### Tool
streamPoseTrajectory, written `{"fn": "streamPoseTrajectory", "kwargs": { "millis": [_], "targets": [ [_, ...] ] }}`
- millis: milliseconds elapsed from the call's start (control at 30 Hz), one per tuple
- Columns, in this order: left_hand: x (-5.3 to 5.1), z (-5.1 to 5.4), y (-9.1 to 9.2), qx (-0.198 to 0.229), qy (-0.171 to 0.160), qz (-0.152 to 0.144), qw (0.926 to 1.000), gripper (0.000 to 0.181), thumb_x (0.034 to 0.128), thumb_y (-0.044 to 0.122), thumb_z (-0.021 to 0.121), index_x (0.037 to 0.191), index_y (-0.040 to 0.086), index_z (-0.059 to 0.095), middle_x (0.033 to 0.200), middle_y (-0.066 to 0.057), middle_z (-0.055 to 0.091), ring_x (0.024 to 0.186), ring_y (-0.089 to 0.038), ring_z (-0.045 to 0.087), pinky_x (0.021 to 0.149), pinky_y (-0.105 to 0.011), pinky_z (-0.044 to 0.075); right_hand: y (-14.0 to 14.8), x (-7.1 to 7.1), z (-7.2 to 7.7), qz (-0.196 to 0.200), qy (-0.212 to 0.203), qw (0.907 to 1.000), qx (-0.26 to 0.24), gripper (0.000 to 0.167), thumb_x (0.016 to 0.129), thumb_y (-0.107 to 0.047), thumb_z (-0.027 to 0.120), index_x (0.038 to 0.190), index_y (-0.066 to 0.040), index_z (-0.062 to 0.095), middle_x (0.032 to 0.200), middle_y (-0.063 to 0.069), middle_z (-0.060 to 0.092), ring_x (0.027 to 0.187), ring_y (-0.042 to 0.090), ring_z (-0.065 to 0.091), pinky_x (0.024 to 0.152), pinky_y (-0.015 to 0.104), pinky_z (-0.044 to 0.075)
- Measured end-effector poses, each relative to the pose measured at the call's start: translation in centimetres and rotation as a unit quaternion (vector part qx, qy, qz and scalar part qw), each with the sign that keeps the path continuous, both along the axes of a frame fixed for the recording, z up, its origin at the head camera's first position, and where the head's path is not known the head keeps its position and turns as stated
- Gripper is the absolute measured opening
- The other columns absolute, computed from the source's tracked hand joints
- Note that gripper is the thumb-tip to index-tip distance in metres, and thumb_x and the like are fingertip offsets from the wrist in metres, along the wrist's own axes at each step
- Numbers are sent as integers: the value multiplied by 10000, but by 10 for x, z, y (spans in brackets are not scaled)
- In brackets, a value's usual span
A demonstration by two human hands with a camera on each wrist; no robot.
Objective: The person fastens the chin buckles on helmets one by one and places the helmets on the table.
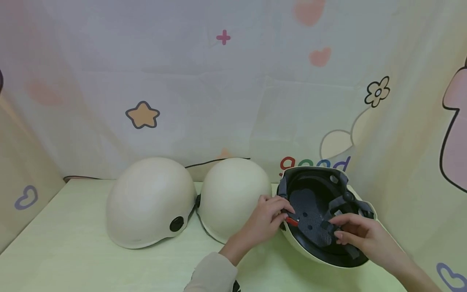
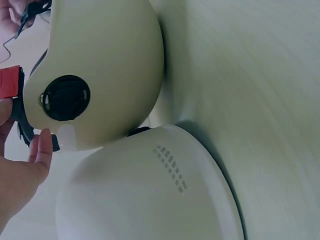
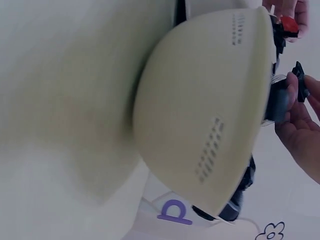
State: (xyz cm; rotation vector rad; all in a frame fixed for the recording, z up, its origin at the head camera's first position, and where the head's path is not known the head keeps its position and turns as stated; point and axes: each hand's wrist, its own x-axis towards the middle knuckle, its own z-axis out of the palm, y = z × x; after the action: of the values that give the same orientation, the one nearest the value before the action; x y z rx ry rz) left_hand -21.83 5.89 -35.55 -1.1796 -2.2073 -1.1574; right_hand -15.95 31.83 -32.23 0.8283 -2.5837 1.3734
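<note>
Pinches a red-tabbed buckle (image 1: 292, 221) in the curled left hand (image 1: 268, 215), a black clip (image 3: 300, 82) in the curled right hand (image 1: 359, 235), to the left hand's right, apart from the buckle, with the tipped helmet (image 3: 195, 105) just beyond both, hollow facing them.

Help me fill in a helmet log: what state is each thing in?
Left helmet: dome up
Middle helmet: dome up
Right helmet: tipped, hollow side exposed
Red-tabbed buckle: unfastened, held by left hand
Black strap piece: apart from the buckle, held by right hand
</note>
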Motion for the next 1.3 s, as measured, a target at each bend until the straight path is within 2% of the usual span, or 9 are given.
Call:
{"fn": "streamPoseTrajectory", "kwargs": {
  "millis": [200,300,500,733,867,933,1033,1167,1300],
  "targets": [
    [4,6,-1,110,-391,19,9992,146,873,6,578,987,81,631,991,-14,633,821,-122,534,834,-238,345,-2,-3,16,-159,465,9986,191,266,812,129,584,1044,0,604,885,-6,592,673,127,603,592,225,507],
    [5,9,0,161,-555,22,9983,155,881,11,566,1002,78,637,1003,-19,636,876,-132,540,850,-232,376,-5,-3,23,-247,499,9982,221,260,815,126,584,1045,7,603,888,-15,585,677,124,592,596,223,508],
    [8,11,2,161,-789,154,9966,164,881,14,566,997,94,650,1004,-11,635,891,-128,536,776,-180,418,-14,-2,28,-605,512,9961,377,295,779,72,662,1056,-14,612,871,-15,579,685,104,572,595,188,500],
    [10,16,2,46,-435,405,9982,138,882,46,578,990,105,642,989,5,633,850,-108,545,832,-232,365,-25,-6,27,-259,761,9958,436,344,749,95,678,1059,-43,621,835,3,573,664,109,541,558,196,482],
    [9,17,2,99,-367,555,9977,136,876,70,599,989,124,651,999,22,637,896,-108,516,825,-262,303,-27,-6,26,-156,625,9968,474,333,769,74,669,1069,-62,619,851,1,572,676,116,547,548,212,480],
    [8,17,1,232,-575,541,9966,141,874,68,601,987,129,659,1001,28,639,882,-110,469,781,-247,301,-28,-6,25,-157,619,9968,478,333,767,71,672,1067,-64,620,850,-2,576,670,117,550,539,216,476],
    [8,16,-1,541,-1137,334,9915,154,881,45,584,987,122,665,980,25,630,817,-94,435,694,-183,355,-27,-7,24,-83,699,9967,407,353,754,95,672,1062,-70,624,856,-7,572,666,113,540,532,215,469],
    [9,16,-2,941,-1899,-40,9773,168,888,15,561,1001,103,650,910,10,608,682,-65,489,583,-169,429,-29,-9,23,159,748,9969,190,383,738,140,660,1066,-54,621,895,-2,566,678,114,541,562,204,484],
    [10,15,-2,1183,-2413,-270,9628,162,890,-2,554,1009,88,614,855,-10,591,636,-137,563,556,-172,437,-32,-10,23,260,673,9973,137,361,748,132,655,1066,-34,614,900,-6,571,674,119,555,572,209,494]
  ]
}}
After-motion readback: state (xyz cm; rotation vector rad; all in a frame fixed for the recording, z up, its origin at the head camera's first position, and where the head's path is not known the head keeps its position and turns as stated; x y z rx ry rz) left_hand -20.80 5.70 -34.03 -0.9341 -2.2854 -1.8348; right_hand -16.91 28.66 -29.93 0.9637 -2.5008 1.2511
